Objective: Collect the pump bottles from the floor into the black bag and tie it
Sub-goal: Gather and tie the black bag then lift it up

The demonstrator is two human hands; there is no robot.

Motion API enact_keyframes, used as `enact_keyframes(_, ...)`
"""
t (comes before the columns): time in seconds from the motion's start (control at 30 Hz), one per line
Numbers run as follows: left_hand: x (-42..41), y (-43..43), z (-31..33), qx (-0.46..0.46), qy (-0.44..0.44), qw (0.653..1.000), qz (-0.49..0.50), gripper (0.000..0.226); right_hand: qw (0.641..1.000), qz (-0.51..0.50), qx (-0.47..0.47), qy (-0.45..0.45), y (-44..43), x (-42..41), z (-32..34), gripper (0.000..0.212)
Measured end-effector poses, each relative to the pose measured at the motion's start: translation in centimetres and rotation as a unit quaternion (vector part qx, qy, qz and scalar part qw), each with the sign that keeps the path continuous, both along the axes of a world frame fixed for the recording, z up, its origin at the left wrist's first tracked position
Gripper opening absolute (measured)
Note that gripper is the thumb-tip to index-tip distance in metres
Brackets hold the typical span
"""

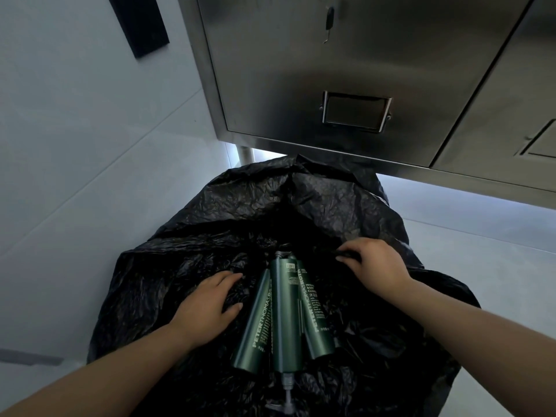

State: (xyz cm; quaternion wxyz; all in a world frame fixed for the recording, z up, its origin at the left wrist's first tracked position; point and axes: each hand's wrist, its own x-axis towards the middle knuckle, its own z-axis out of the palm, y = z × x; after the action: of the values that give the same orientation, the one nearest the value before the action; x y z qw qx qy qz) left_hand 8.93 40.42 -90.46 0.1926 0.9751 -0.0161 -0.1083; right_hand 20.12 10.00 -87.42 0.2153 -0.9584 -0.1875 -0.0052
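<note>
Pale floor point(60, 182), crinkled black plastic bag point(210, 212) holding three dark-green pump bottles point(285, 314) — collecting seems done. Our left hand point(207, 305) rests, fingers spread; right hand point(374, 266) pinches plastic; tying should follow.

Three pump bottles point(285, 314), one black bag point(331, 200)

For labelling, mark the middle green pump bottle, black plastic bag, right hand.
middle green pump bottle point(284, 311), head view, body
black plastic bag point(316, 200), head view, far wall
right hand point(376, 266), head view, back

Pump head point(287, 398) blurred at bottom edge, steel cabinet point(361, 55) cropped at top
</note>
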Motion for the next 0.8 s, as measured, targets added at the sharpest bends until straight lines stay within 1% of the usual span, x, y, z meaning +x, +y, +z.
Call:
enact_keyframes(0.1,0.5,-0.5,0.5,-0.02,-0.015,1.0,-0.001,0.06,0.995,-0.014,0.094,0.005,0.2,0.4,1.4,0.015)
enact_keyframes(0.2,1.2,-1.1,1.3,-0.045,-0.033,0.998,0.001,0.059,0.989,-0.048,0.143,-0.005,0.2,1.0,2.7,0.009)
enact_keyframes(0.3,2.0,-1.9,2.3,-0.07,-0.057,0.996,-0.002,0.058,0.973,-0.085,0.215,-0.021,0.0,1.5,4.5,0.002)
enact_keyframes(0.37,2.7,-2.5,3.4,-0.086,-0.08,0.993,-0.004,0.057,0.963,-0.096,0.249,-0.038,-0.3,1.8,6.0,0.005)
enact_keyframes(0.47,4.1,-3.4,5.1,-0.108,-0.131,0.985,0.0,0.054,0.953,-0.091,0.285,-0.046,-0.9,1.8,7.8,0.013)
enact_keyframes(0.57,5.2,-4.6,6.8,-0.151,-0.162,0.975,0.021,0.051,0.948,-0.076,0.306,-0.043,-1.2,1.0,8.8,0.015)
enact_keyframes(0.7,6.4,-7.0,8.6,-0.232,-0.159,0.96,0.017,0.046,0.945,-0.046,0.324,-0.029,-1.4,-0.4,9.1,0.008)
enact_keyframes(0.8,7.5,-9.0,9.2,-0.25,-0.15,0.957,-0.006,0.047,0.939,-0.033,0.342,-0.022,-1.6,-1.2,9.8,0.006)
